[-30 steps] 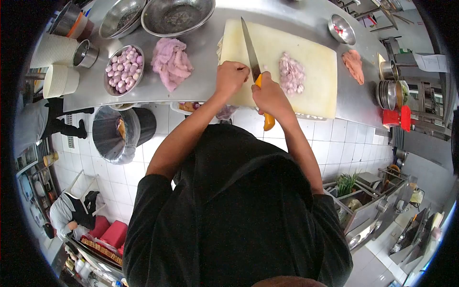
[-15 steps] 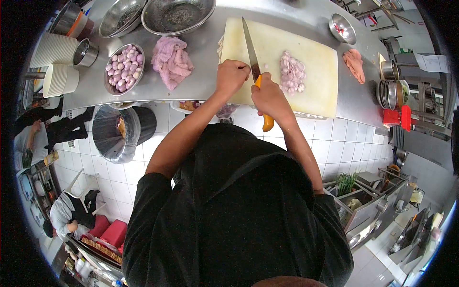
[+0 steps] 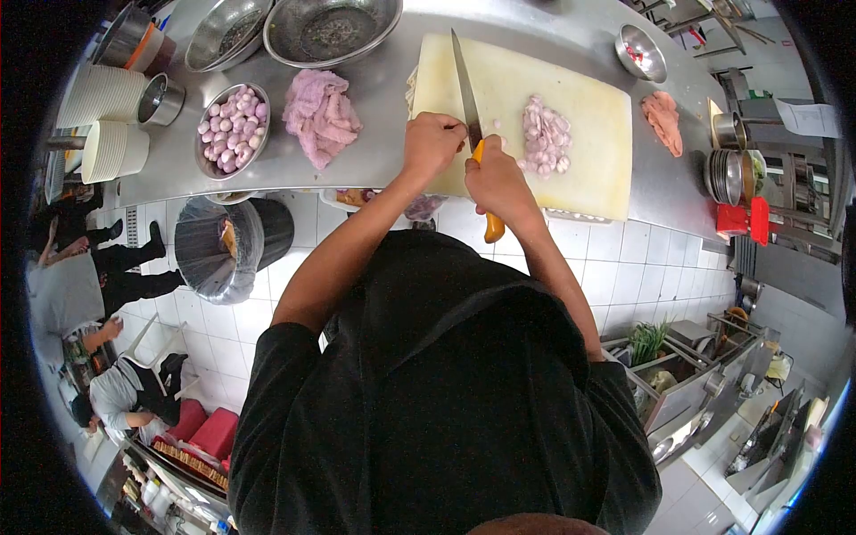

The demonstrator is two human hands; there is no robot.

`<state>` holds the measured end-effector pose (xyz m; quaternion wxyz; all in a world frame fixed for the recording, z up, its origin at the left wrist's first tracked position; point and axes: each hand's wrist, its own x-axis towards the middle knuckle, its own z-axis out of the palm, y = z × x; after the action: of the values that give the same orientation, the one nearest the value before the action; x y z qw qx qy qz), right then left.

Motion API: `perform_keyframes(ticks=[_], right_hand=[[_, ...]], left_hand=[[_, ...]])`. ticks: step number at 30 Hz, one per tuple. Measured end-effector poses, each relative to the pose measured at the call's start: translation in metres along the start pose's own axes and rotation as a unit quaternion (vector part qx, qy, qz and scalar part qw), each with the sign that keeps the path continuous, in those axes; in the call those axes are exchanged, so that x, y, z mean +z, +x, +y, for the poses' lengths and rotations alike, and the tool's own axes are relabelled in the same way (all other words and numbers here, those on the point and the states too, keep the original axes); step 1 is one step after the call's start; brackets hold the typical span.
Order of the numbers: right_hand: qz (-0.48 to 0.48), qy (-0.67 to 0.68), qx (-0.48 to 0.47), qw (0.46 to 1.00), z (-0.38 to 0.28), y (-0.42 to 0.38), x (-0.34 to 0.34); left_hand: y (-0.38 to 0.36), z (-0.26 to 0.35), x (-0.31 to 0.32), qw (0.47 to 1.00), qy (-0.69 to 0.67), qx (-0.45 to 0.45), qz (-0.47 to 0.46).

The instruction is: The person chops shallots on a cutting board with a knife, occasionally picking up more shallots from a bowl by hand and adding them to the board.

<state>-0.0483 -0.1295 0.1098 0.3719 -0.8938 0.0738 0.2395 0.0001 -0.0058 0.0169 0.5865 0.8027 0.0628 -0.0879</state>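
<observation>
My right hand [image 3: 501, 181] grips the yellow handle of a kitchen knife [image 3: 465, 85], whose long blade points away from me over the white cutting board [image 3: 588, 107]. Just left of the blade, the fingers of my left hand [image 3: 434, 141] are pinched together at the board's near left part; whatever they hold is hidden. A pile of cut, peeled shallots [image 3: 546, 134] lies on the board to the right of the knife, with a few small pieces beside the blade. Whole peeled shallots [image 3: 234, 131] fill a metal bowl farther left.
A pink cloth [image 3: 321, 116] and large metal bowls [image 3: 333, 31] lie left of the board. To its right are a small steel bowl [image 3: 640, 53] and an orange cloth [image 3: 662, 123]. A lined bin [image 3: 214, 250] stands below the counter; people are at far left.
My right hand and the knife handle have shifted slightly left. A small pale piece now shows right of the blade. At far left, a standing person has moved farther into view.
</observation>
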Motion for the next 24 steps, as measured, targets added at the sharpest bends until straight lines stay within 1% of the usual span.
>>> perform_keyframes(ticks=[5, 8, 9, 11, 14, 15, 18, 19, 21, 24], right_hand=[[0.007, -0.002, -0.001, 1.000, 0.007, 0.009, 0.008], [0.059, -0.032, -0.048, 0.997, 0.040, 0.036, 0.030], [0.045, -0.006, -0.035, 0.998, 0.036, 0.034, 0.027], [0.020, 0.046, -0.003, 0.999, 0.032, 0.025, 0.014], [0.060, 0.038, -0.011, 0.997, 0.042, 0.022, 0.000], [0.113, 0.040, -0.033, 0.992, 0.043, 0.021, -0.002], [0.105, 0.072, -0.019, 0.992, 0.041, 0.016, -0.018], [0.111, 0.060, -0.030, 0.992, 0.045, 0.020, -0.016], [0.093, 0.083, -0.036, 0.991, 0.042, 0.016, -0.009], [0.052, 0.088, -0.044, 0.994, 0.040, 0.008, 0.014]], left_hand=[[0.001, 0.000, -0.002, 0.999, 0.034, 0.009, -0.003], [-0.002, 0.008, -0.002, 0.999, 0.040, 0.004, -0.006], [-0.004, 0.010, -0.004, 0.999, 0.041, -0.002, -0.006], [-0.004, 0.005, 0.004, 0.997, 0.075, 0.028, 0.013], [0.004, -0.011, 0.012, 0.990, 0.104, 0.089, 0.040], [0.004, -0.014, 0.012, 0.987, 0.111, 0.110, 0.046], [-0.001, -0.021, 0.006, 0.986, 0.067, 0.146, 0.045], [-0.006, -0.020, 0.001, 0.989, 0.040, 0.138, 0.045], [-0.019, -0.019, -0.012, 0.991, -0.014, 0.123, 0.042], [-0.042, -0.013, -0.050, 0.993, -0.078, 0.054, 0.064]])
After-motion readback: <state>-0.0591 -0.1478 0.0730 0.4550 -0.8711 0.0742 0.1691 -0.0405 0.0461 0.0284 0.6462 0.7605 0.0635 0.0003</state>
